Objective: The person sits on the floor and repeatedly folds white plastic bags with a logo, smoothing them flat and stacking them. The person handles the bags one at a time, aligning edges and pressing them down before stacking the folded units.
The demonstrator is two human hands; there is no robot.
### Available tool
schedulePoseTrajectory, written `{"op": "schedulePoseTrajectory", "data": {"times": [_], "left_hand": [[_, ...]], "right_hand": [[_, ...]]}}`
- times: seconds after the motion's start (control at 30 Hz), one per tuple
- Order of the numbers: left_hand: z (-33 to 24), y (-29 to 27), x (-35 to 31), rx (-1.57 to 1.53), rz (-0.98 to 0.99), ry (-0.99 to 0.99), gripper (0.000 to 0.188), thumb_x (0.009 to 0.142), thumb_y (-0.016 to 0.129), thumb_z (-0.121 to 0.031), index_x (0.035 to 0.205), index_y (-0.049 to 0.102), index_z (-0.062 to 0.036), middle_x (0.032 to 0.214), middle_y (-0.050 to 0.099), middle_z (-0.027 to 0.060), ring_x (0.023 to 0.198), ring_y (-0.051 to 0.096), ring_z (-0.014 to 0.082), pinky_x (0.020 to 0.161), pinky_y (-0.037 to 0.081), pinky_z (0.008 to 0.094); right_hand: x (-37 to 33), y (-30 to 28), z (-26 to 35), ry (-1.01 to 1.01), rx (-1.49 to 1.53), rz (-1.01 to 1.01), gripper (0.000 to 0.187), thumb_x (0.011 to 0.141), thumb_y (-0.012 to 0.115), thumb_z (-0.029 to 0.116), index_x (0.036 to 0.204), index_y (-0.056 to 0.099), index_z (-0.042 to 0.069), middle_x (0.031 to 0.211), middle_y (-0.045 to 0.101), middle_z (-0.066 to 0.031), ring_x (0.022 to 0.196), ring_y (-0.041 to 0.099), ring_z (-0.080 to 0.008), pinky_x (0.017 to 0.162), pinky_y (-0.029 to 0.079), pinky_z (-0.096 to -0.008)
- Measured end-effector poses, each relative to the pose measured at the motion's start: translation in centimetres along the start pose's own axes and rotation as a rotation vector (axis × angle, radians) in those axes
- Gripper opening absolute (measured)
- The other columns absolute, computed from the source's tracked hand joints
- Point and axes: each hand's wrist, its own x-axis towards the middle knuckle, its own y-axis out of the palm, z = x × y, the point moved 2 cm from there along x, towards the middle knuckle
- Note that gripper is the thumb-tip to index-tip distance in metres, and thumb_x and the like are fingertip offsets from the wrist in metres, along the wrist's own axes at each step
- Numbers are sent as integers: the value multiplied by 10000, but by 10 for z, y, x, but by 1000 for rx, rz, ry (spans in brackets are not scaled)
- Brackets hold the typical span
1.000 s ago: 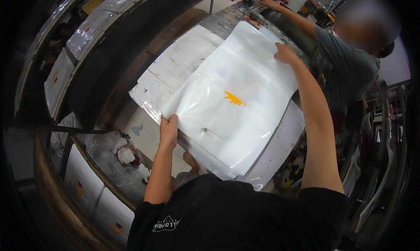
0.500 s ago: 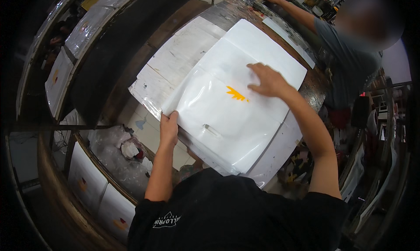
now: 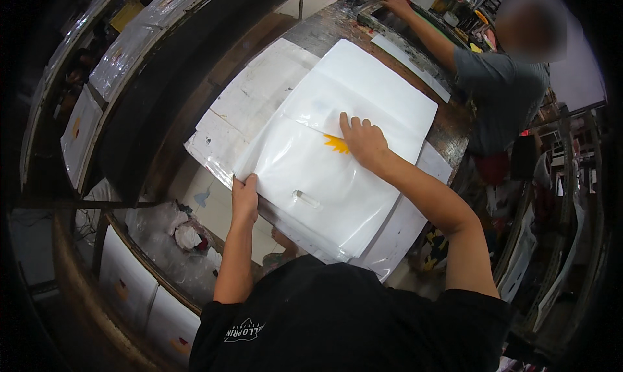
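A glossy white plastic bag [image 3: 295, 164] lies on top of a stack of similar white sheets or bags. It carries an orange jagged print [image 3: 335, 143] near its middle and a cut-out handle slot [image 3: 306, 198] toward me. My left hand [image 3: 244, 200] pinches the left corner of the bag, thumb on top and fingers underneath out of sight. My right hand [image 3: 365, 142] rests on the bag just right of the print, with its fingers stretched forward and partly covering the print. Nothing shows in its grasp.
Under the stack, a worn white board [image 3: 250, 86] covers part of the dark table [image 3: 318, 29]. Another person [image 3: 503, 86] works at the far right by a screen frame. Racks with printed white bags [image 3: 126, 275] stand at my left. Clear plastic [image 3: 159, 242] lies below.
My right hand has come down and left beside the orange print, covering part of it. My left hand keeps its hold on the corner. The whole view has shifted slightly.
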Motion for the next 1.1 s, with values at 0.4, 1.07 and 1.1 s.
{"op": "schedulePoseTrajectory", "data": {"times": [0.4, 1.07, 1.1], "left_hand": [[-3, 3, -1, -11, 1, 36, 475, 919, 557, -120, 1351, 423, 27, 1289, 541, 158, 1143, 549, 242, 980, 437, 363], [-110, 9, 21, 367, -74, 504, 526, 906, 645, -195, 1331, 464, 57, 1279, 524, 200, 1194, 508, 264, 1033, 386, 357], [-122, 28, 46, 442, 73, 542, 538, 907, 647, -216, 1329, 473, 67, 1308, 516, 224, 1216, 504, 279, 1044, 379, 363]], "right_hand": [[77, -42, -184, 546, 204, -113, 503, 894, 446, 88, 1396, 425, 112, 1143, 641, -231, 1044, 644, -403, 885, 517, -489], [-117, 102, -122, 985, 1320, -639, 753, 867, 672, 293, 1424, 336, -87, 1415, 435, -294, 1308, 453, -366, 1079, 366, -385], [-125, 102, -108, 1039, 1460, -639, 761, 874, 666, 294, 1431, 320, -91, 1416, 434, -298, 1309, 454, -356, 1076, 366, -375]]}}
